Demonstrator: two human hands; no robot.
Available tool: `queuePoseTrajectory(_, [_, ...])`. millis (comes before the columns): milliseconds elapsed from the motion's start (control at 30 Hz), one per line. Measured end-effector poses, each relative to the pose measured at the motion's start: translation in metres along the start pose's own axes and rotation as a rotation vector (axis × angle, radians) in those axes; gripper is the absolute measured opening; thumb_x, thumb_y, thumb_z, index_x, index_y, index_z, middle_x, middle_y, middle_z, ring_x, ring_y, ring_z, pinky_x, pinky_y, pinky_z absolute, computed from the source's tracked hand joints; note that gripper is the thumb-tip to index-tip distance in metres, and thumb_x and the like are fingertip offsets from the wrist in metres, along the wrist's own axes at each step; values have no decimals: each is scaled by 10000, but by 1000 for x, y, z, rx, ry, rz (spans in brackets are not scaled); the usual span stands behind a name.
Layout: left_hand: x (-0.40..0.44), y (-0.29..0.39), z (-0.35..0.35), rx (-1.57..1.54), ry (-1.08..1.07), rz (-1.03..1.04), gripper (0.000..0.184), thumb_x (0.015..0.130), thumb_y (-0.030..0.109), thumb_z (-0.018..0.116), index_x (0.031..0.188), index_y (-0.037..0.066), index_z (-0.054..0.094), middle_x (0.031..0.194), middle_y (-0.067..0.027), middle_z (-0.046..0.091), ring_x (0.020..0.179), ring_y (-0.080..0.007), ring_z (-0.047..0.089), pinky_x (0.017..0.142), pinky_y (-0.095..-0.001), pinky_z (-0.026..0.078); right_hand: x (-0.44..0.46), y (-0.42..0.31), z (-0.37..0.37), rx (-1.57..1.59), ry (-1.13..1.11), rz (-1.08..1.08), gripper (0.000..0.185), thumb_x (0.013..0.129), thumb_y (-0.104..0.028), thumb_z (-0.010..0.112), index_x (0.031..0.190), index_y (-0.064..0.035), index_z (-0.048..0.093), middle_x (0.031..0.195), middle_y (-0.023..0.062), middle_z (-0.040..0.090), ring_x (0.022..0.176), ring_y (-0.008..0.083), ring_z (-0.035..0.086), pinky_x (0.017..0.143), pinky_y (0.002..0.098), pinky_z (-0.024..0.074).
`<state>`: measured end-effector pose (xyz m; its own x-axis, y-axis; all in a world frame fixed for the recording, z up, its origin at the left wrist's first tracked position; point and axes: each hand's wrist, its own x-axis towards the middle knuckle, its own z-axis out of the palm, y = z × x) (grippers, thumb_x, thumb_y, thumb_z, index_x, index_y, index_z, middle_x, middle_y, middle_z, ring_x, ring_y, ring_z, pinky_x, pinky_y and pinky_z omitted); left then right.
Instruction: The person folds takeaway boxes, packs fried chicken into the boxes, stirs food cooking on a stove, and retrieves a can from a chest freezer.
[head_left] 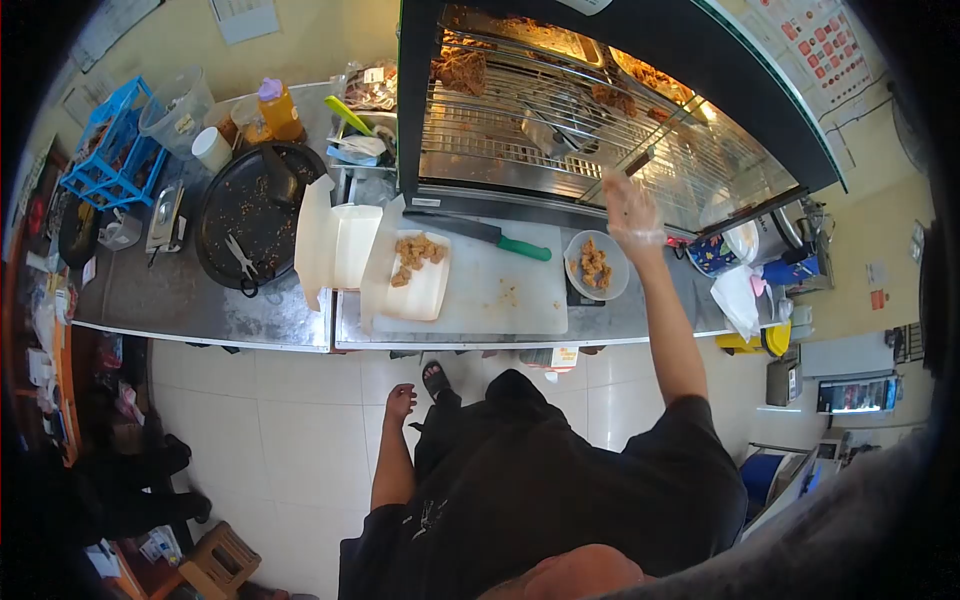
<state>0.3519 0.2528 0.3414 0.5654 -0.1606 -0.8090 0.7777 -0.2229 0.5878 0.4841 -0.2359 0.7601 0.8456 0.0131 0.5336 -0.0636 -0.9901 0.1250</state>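
Observation:
My right hand (634, 212), in a clear plastic glove, reaches up to the glass front of the heated display cabinet (600, 212). Its fingertips are at the lower end of the dark door handle (640, 162); whether they grip it is unclear. Below that hand, a bowl (613, 284) of fried chicken pieces (595, 264) sits on a dark scale (580, 297). My left hand (401, 400) hangs over the floor, away from the counter, fingers loosely curled and holding nothing. An unfolded paper box (432, 303) with chopped chicken (416, 258) lies on the white cutting board (500, 318).
A green-handled knife (522, 248) lies along the board's back edge. To the left are another open box (352, 250), a round black tray (225, 210) with scissors (241, 262), a sauce bottle (281, 112) and blue baskets (115, 145). Fried chicken (460, 72) fills cabinet racks.

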Motion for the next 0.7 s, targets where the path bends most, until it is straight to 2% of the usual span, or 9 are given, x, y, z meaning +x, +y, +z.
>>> queuePoseTrajectory(33, [0,-1,-1,2,-2,-16,268,952,294,494,1138,135,605,923,-60,647,706,-153,592,540,-290,444,-23,8,8,90,-132,183,356,893,-293,576,1232,-188,557,961,84,670,904,272,649,735,396,517])
queuePoseTrajectory(133, [0,-3,-6,81,-2,-68,316,960,345,508,1170,125,591,950,-68,651,716,-151,599,578,-301,477,-62,10,-9,239,-441,307,359,859,-332,621,1195,-205,598,966,102,672,876,292,655,747,408,511])
queuePoseTrajectory(267, [1,-6,-10,86,-23,-85,316,953,343,513,1164,122,592,922,-62,642,698,-143,594,543,-292,469,-106,31,-24,323,-364,625,415,843,-367,646,1219,-196,601,921,119,678,872,284,659,790,403,505])
queuePoseTrajectory(367, [2,0,-8,119,-42,-96,320,950,345,511,1163,121,593,918,-61,639,697,-138,592,537,-288,466,-155,58,-4,288,-210,799,408,864,-362,657,1214,-160,605,871,106,673,794,231,660,718,347,515])
queuePoseTrajectory(467, [6,7,-5,145,-51,-87,320,948,350,512,1162,127,594,926,-63,644,699,-143,590,542,-286,455,-200,94,35,907,-149,1295,395,891,-359,661,1184,-102,597,845,79,630,640,172,606,574,308,500])
queuePoseTrajectory(567, [6,13,-5,129,-47,-51,313,946,353,519,1156,135,595,927,-63,650,700,-155,590,532,-275,430,-212,94,32,951,-131,1474,405,909,-369,641,1187,-83,570,818,57,601,564,118,553,482,268,454])
queuePoseTrajectory(700, [7,13,-8,135,-42,-43,324,948,362,514,1161,131,593,935,-66,651,700,-155,591,535,-278,434,-218,95,38,986,-112,1591,416,909,-368,639,1212,-99,543,790,55,582,538,129,536,467,280,446])
